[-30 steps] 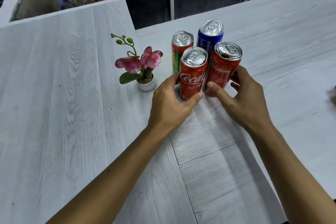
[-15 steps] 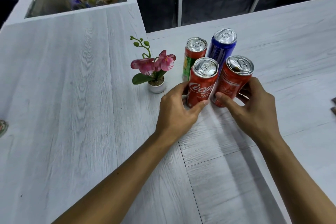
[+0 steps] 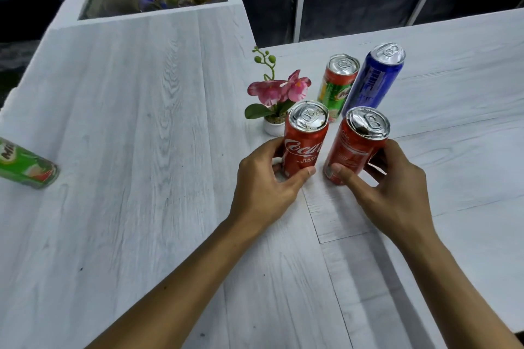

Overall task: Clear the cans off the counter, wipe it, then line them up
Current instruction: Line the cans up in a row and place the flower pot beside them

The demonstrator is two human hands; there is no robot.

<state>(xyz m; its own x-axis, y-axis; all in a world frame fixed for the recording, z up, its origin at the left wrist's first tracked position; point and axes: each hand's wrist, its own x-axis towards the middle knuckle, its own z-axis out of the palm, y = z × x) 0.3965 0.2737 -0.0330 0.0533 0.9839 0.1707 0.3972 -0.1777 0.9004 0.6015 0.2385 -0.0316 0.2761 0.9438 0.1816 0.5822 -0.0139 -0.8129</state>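
1. We hold two red cans just right of the orchid pot [image 3: 273, 128]. Our left hand [image 3: 263, 187] wraps the cola can [image 3: 304, 142] nearest the pot, with the thumb across its lower front and the fingers curled behind.
2. Our right hand [image 3: 394, 193] grips the second red can [image 3: 357, 144], one place further from the pot, thumb low on the front and fingers curled round its far side.
3. Both cans stand close to upright and apart from each other. We cannot tell whether their bases touch the counter [image 3: 141, 122].
4. Behind them, to the right of the pot, stand a green-and-red can [image 3: 337, 85] and a tall blue can [image 3: 374, 79]. A green can [image 3: 27, 164] lies on its side well to the left of the pot.
5. The second red can's top looks open, so we judge it best to carry both cans vertical, in case any liquid is left inside.
6. Our grips sit low, which may let the tops sway. Holding at mid-height would likely steady them.
7. We should lift straight up before moving sideways, so the cola can does not knock the orchid pot.
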